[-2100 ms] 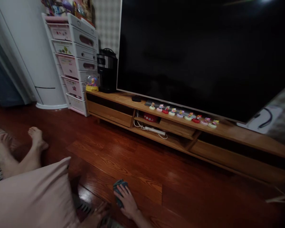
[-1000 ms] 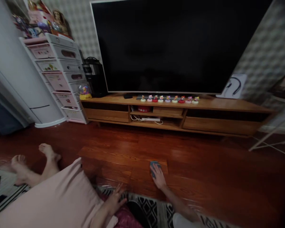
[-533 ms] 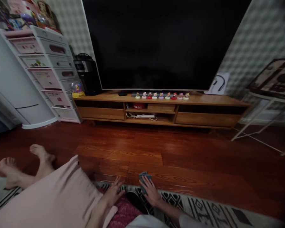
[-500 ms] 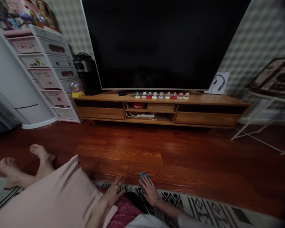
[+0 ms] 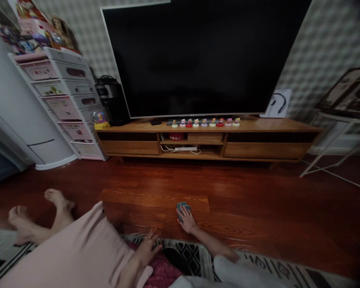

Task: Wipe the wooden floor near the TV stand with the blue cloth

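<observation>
On the wooden floor, my right hand lies palm down over a small blue-green cloth, its fingers stretched across it and pressing on it. Some of the cloth sticks out past the fingertips; the rest is hidden under the hand. My left hand rests with fingers apart and nothing in them, over my dark red clothing and beside a pink pillow on my lap.
A patterned rug runs along the near floor. Bare feet stick out at left. Ahead stands a wooden TV cabinet with several small figurines. A drawer tower is at left, a white-legged stand at right.
My right hand has slid forward over the floor, away from me, and the cloth went with it. My left hand has stayed about where it was. The view has tilted up slightly.
</observation>
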`<state>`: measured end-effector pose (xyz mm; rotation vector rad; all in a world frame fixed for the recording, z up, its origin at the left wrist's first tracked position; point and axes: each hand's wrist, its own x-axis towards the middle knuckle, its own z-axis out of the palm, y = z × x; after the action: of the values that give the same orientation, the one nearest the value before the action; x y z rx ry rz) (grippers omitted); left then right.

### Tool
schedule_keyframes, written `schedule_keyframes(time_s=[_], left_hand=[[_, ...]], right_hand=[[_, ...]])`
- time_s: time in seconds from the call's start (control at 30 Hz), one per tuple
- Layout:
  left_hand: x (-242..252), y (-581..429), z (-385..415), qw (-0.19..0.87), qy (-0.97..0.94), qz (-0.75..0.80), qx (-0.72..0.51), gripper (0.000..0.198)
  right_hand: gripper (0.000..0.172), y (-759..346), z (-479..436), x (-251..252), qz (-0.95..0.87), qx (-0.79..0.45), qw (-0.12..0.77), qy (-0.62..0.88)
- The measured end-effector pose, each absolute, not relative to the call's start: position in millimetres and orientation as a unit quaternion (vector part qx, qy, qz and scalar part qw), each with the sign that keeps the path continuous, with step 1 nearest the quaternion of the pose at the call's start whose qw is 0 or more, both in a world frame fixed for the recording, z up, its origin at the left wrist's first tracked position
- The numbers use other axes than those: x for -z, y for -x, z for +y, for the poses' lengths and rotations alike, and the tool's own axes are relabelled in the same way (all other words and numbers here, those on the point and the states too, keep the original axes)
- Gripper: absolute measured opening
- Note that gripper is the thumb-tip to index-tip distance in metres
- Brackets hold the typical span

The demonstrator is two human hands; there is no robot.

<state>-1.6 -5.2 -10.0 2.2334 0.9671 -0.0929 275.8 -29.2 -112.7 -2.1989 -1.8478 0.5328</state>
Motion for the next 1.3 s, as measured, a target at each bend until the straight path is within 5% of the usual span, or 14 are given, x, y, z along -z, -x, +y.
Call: schedule_keyframes(time_s=[0.27, 0.67, 0.97, 1.1, 1.3], left_hand=[[18, 4, -6, 0.351, -0.865, 0.359, 0.028, 0.060], [12, 4, -3, 0.357, -0.860, 0.362, 0.042, 0.059], [16, 3, -6, 0.359, -0.856, 0.371, 0.026, 0.059], [16, 3, -8, 0.352, -0.860, 0.367, 0.036, 0.058], [10, 5, -7, 0.357, -0.858, 0.368, 0.034, 0.060]], right_hand=[[0.060, -252, -119, 149, -0.718, -0.223, 0.158, 0.640], [0.056, -252, 36, 90, -0.629, -0.225, 0.131, 0.733], [0.056, -277, -108, 135, -0.742, -0.238, 0.137, 0.611], [0.055, -318, -145, 143, -0.693, -0.211, 0.117, 0.680], [0.056, -356, -66, 121, -0.544, -0.150, 0.062, 0.823]])
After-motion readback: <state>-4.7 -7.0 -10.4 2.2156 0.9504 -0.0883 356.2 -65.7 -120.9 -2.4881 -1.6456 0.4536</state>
